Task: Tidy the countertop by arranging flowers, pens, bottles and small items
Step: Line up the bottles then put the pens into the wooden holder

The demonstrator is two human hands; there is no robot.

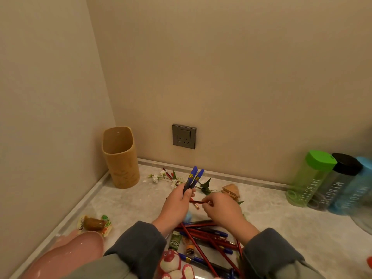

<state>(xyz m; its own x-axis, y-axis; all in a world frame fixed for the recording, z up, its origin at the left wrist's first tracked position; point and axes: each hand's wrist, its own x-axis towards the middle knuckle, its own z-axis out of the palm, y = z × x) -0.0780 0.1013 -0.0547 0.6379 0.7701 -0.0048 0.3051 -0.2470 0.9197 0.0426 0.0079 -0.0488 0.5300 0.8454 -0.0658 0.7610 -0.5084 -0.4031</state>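
Observation:
My left hand (178, 204) is closed around two blue pens (193, 178), which point up and away. My right hand (222, 210) pinches a red pen (198, 202) that lies level between both hands. Below my wrists a heap of red and blue pens (209, 236) covers the marble countertop (271, 224). An empty bamboo holder (120, 158) stands in the back left corner. A white flower sprig with green leaves (171, 179) lies behind my hands. Three bottles, green (310, 178), black (335, 184) and blue (354, 188), stand at the right.
A pink dish (70, 256) sits at the near left, a wrapped snack (94, 224) beside it. A red plush toy (173, 264) and small packets (176, 241) lie near the front edge. A small wooden piece (231, 191) rests behind my right hand. A grey socket (184, 136) is on the wall.

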